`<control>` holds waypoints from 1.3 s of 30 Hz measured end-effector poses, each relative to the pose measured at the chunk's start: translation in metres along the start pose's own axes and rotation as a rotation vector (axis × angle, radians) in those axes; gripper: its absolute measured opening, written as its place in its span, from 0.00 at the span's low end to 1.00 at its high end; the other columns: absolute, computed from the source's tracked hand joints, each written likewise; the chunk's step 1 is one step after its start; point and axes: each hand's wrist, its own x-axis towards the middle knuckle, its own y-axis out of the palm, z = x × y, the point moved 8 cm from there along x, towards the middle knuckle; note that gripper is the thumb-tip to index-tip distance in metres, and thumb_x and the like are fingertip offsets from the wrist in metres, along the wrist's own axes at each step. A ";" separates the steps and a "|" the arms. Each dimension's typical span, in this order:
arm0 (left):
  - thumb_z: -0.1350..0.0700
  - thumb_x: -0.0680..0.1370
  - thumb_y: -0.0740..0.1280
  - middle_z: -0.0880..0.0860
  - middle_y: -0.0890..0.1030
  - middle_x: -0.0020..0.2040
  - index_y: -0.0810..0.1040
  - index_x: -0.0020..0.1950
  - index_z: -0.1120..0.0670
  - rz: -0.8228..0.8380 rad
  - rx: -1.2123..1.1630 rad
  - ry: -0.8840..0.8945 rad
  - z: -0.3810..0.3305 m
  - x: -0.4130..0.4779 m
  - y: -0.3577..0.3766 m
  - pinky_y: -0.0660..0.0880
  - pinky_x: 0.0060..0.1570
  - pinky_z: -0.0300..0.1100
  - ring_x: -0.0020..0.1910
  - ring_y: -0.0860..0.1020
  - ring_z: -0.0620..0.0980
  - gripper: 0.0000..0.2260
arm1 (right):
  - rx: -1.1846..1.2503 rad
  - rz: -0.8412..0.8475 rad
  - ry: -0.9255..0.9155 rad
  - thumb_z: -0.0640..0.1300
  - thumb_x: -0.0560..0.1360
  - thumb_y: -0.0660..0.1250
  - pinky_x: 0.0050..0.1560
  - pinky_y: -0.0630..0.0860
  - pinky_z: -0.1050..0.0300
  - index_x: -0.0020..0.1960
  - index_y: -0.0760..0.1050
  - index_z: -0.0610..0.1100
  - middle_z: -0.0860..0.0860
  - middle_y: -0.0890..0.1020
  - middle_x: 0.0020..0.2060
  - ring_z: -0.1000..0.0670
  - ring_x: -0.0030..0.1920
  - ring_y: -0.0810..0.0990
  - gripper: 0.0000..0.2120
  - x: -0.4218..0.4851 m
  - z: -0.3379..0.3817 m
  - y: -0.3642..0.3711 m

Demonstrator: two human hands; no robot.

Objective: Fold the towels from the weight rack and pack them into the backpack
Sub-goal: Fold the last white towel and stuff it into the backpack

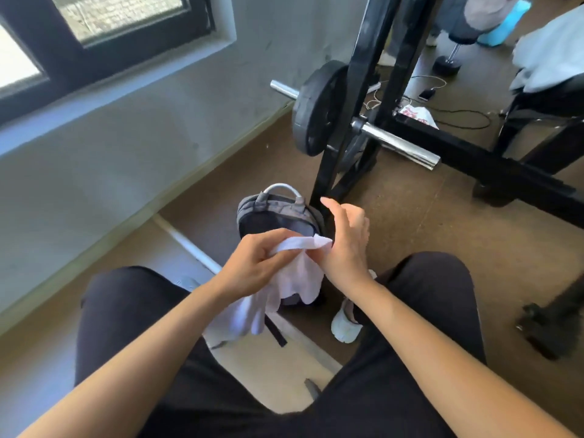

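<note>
Left hand (252, 263), just short of the grey backpack (275, 213), grips the bunched white towel (294, 279) hanging beneath it, while the half-open right hand (346, 241) meets its corner, grip unclear, so loose cloth could slip unfolded.

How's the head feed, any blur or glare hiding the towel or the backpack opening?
Head view: the window pane is blown out; the white towel is bright, its folds barely readable; the right hand is motion-smeared, its hold on the towel unclear; the left hand gripping it is sharper; the mouth of the backpack is dark; the wide lens bends the wall line.
</note>
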 end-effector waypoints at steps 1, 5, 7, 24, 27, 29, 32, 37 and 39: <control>0.50 0.85 0.65 0.48 0.86 0.53 0.83 0.63 0.48 0.010 0.009 0.001 0.004 -0.006 -0.001 0.80 0.53 0.53 0.53 0.84 0.51 0.10 | -0.015 0.096 -0.063 0.54 0.73 0.69 0.57 0.70 0.51 0.68 0.74 0.52 0.48 0.74 0.64 0.44 0.62 0.70 0.24 -0.002 0.007 0.013; 0.48 0.84 0.64 0.47 0.86 0.48 0.82 0.60 0.46 -0.095 0.094 -0.020 0.027 -0.021 -0.017 0.79 0.48 0.56 0.48 0.83 0.53 0.09 | 0.154 0.293 -0.018 0.42 0.77 0.67 0.46 0.76 0.49 0.44 0.81 0.41 0.47 0.83 0.40 0.49 0.45 0.79 0.07 -0.015 0.002 0.043; 0.47 0.80 0.61 0.46 0.84 0.42 0.81 0.59 0.42 -0.191 0.327 -0.117 0.050 -0.027 -0.032 0.78 0.44 0.53 0.43 0.81 0.54 0.12 | 0.236 0.345 0.146 0.40 0.79 0.66 0.37 0.71 0.52 0.39 0.75 0.38 0.44 0.77 0.33 0.50 0.35 0.74 0.11 -0.017 -0.016 0.048; 0.58 0.78 0.61 0.58 0.83 0.50 0.85 0.55 0.48 -0.428 0.502 -0.797 0.180 -0.076 -0.098 0.71 0.48 0.48 0.53 0.77 0.64 0.14 | 0.021 0.204 0.610 0.62 0.76 0.68 0.38 0.72 0.51 0.32 0.72 0.39 0.45 0.74 0.28 0.49 0.31 0.74 0.28 0.003 -0.098 0.000; 0.54 0.79 0.63 0.57 0.76 0.35 0.77 0.37 0.53 -0.556 0.407 -0.799 0.180 -0.077 -0.108 0.68 0.41 0.48 0.44 0.74 0.62 0.12 | 0.000 0.282 0.720 0.67 0.77 0.62 0.53 0.76 0.46 0.52 0.79 0.36 0.41 0.82 0.48 0.42 0.52 0.81 0.32 -0.002 -0.103 0.004; 0.51 0.79 0.65 0.53 0.65 0.30 0.63 0.30 0.54 -0.629 0.313 -0.829 0.180 -0.080 -0.110 0.63 0.34 0.48 0.36 0.65 0.58 0.19 | 0.040 0.364 0.823 0.68 0.79 0.58 0.62 0.72 0.47 0.71 0.70 0.36 0.40 0.76 0.67 0.40 0.67 0.75 0.38 -0.006 -0.104 0.011; 0.46 0.76 0.68 0.51 0.63 0.29 0.62 0.29 0.53 -0.635 0.062 -0.779 0.180 -0.074 -0.099 0.62 0.34 0.46 0.32 0.63 0.52 0.22 | 0.263 0.464 0.995 0.68 0.80 0.53 0.70 0.67 0.47 0.78 0.64 0.43 0.43 0.71 0.74 0.41 0.72 0.70 0.37 -0.021 -0.104 0.030; 0.44 0.71 0.68 0.54 0.68 0.34 0.74 0.38 0.59 -0.486 -0.160 -0.642 0.157 -0.052 -0.065 0.65 0.34 0.42 0.34 0.67 0.49 0.17 | 0.990 0.719 1.022 0.58 0.84 0.55 0.60 0.78 0.48 0.65 0.79 0.39 0.40 0.83 0.60 0.43 0.59 0.83 0.26 -0.041 -0.060 0.064; 0.44 0.71 0.69 0.54 0.68 0.34 0.72 0.37 0.58 -0.408 -0.213 -0.615 0.149 -0.047 -0.049 0.64 0.35 0.43 0.34 0.67 0.49 0.18 | 1.066 0.784 0.955 0.52 0.85 0.57 0.69 0.73 0.46 0.70 0.74 0.37 0.38 0.78 0.66 0.40 0.67 0.78 0.23 -0.041 -0.044 0.069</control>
